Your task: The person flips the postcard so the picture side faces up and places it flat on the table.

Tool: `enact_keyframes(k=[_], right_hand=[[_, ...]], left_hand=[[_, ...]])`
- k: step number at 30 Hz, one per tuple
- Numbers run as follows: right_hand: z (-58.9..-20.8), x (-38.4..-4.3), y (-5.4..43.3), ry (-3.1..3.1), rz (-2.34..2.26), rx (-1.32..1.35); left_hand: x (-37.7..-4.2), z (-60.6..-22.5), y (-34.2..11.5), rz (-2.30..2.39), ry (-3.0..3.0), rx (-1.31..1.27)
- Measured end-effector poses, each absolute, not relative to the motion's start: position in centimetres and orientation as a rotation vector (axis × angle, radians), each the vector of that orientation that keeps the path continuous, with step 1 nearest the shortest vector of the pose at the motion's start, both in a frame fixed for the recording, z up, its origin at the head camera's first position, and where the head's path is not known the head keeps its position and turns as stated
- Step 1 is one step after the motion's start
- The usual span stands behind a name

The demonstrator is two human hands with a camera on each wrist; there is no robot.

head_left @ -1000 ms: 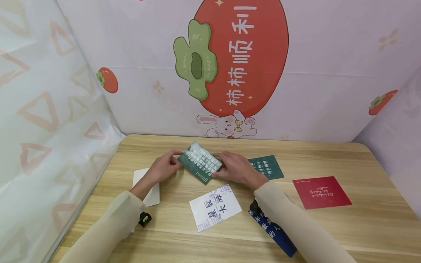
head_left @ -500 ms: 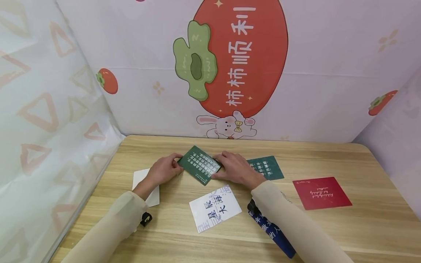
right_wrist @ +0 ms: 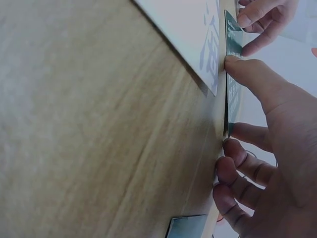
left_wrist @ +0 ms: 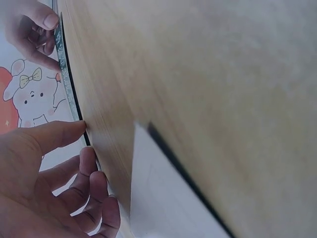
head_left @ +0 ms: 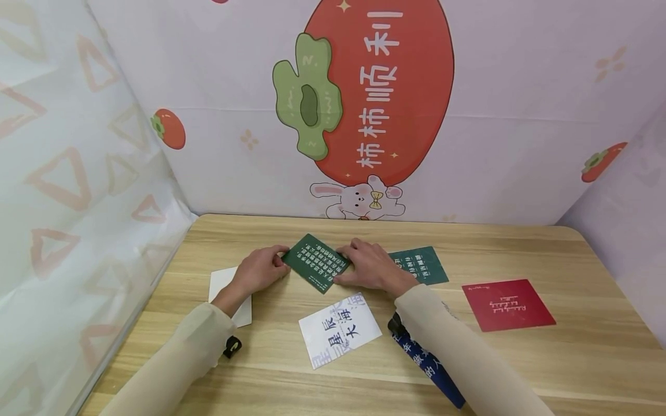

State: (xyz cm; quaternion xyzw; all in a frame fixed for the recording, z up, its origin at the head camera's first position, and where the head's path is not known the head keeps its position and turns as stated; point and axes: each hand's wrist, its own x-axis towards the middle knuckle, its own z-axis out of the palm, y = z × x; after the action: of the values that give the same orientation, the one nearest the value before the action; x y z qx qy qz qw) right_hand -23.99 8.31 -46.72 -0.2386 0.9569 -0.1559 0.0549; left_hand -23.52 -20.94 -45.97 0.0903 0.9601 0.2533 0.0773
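A dark green card (head_left: 315,264) with white lettering lies between my two hands at the back middle of the table. At its left corner, my left hand (head_left: 257,268) holds it between thumb and forefinger. My right hand (head_left: 370,264) grips the right end, thumb on the near edge and fingers on the far side. In the left wrist view the green card (left_wrist: 67,69) appears edge-on, low over the wood with a dark line beneath it. The other fingers of my right hand (right_wrist: 292,144) are bent beside the card in the right wrist view.
A white card with blue characters (head_left: 340,330) lies in front. Partly under my left forearm is a blank white card (head_left: 221,281). Rightward are another green card (head_left: 426,266), a red card (head_left: 509,305) and a blue card (head_left: 434,372) partly under my right sleeve. A printed cloth (head_left: 494,167) stands behind.
The green card has come down from a tilted, glare-catching pose to lie flatter, its far edge shifting slightly toward me. Both hands keep their hold and have hardly moved.
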Motion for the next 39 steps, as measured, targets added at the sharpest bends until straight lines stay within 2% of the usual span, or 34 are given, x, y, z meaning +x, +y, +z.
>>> enact_keyframes(k=[21,39], right_hand=[[-46.9,-23.6,8.8,2.935,-0.553,-0.744],[-45.7,-21.2,6.1,2.951,-0.653,-0.927]], left_hand=[[-23.2,-45.6,-21.4,0.752,2.879,0.226],[-21.8,-44.6,-25.4,0.736,2.933,0.264]])
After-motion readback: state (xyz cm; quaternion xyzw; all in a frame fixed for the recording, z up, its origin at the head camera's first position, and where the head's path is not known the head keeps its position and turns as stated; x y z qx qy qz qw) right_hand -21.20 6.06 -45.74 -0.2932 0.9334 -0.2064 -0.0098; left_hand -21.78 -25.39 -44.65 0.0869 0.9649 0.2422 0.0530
